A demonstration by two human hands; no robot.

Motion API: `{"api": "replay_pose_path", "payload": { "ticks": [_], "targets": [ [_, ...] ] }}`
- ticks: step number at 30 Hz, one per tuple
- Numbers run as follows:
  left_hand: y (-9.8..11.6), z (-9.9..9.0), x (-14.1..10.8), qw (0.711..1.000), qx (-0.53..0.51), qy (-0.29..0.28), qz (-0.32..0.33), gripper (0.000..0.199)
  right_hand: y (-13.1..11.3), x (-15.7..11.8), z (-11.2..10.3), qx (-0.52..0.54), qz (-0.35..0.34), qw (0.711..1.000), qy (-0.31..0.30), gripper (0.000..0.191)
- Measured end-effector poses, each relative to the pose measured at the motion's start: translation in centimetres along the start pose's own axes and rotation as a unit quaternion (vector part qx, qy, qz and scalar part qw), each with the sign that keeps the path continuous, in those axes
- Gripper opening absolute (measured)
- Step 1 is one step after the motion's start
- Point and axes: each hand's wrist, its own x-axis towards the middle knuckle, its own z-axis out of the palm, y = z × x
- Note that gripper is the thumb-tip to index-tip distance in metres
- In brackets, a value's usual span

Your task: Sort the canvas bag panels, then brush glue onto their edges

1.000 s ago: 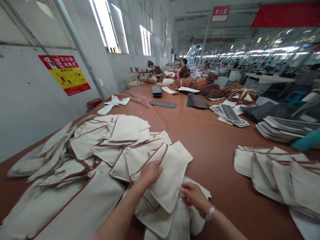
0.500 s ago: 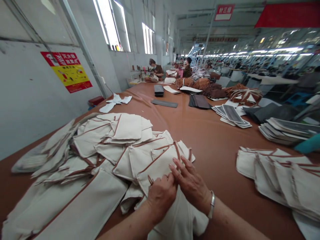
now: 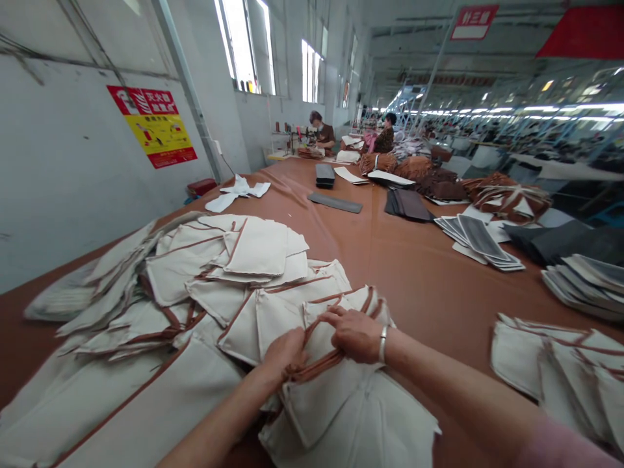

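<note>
Cream fabric panels with brown bound edges [image 3: 361, 416] stand in a bunch at the front of the table, their trimmed edges upward. My left hand [image 3: 286, 351] is closed at the left end of these edges, with its fingertips partly hidden by cloth. Across from it, my right hand [image 3: 358, 333] bends its fingers over the brown edge of a panel, the thumb out of sight. A silver bracelet [image 3: 383, 344] circles the right wrist. Left of both hands spreads a big loose pile of similar cream panels [image 3: 258, 247].
More cream panels [image 3: 517, 351] lie at the right. Farther back are grey-and-white strips [image 3: 482, 240], dark pieces [image 3: 407, 205], a grey strip [image 3: 334, 203] and brown bundles [image 3: 377, 162]. White scraps [image 3: 238, 192] lie near the wall. Two people [image 3: 322, 133] sit beyond the brown table [image 3: 390, 260].
Both hands have moved apart and the panels' brown edges now show between them. The bunch has tipped toward me and fanned out in front. The view has shifted a little left.
</note>
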Motion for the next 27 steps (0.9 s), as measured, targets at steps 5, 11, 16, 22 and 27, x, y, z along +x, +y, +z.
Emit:
{"api": "replay_pose_path", "payload": {
  "ticks": [5,11,16,22,27],
  "targets": [
    [-0.7,1.6,-0.9,0.993,-0.045,-0.013,0.109,0.016,1.7,3.3,3.8,0.01,-0.054,0.998,-0.008,0.016],
    [-1.8,0.7,4.7,0.994,-0.043,0.085,0.047,0.033,2.3,4.3,4.6,0.008,-0.025,1.0,-0.013,0.02],
    [-2.4,0.0,11.1,0.998,-0.041,0.043,-0.005,0.023,1.9,7.1,4.9,-0.003,0.004,0.999,-0.046,0.018],
    [-2.0,-0.1,11.3,0.999,-0.033,0.03,0.01,0.028,1.0,3.3,3.1,-0.004,0.01,0.996,-0.093,0.016],
    [-2.7,-0.1,8.2,0.988,-0.088,0.038,0.121,0.01,4.2,0.9,1.3,0.008,0.107,0.992,-0.07,0.05]
  ]
}}
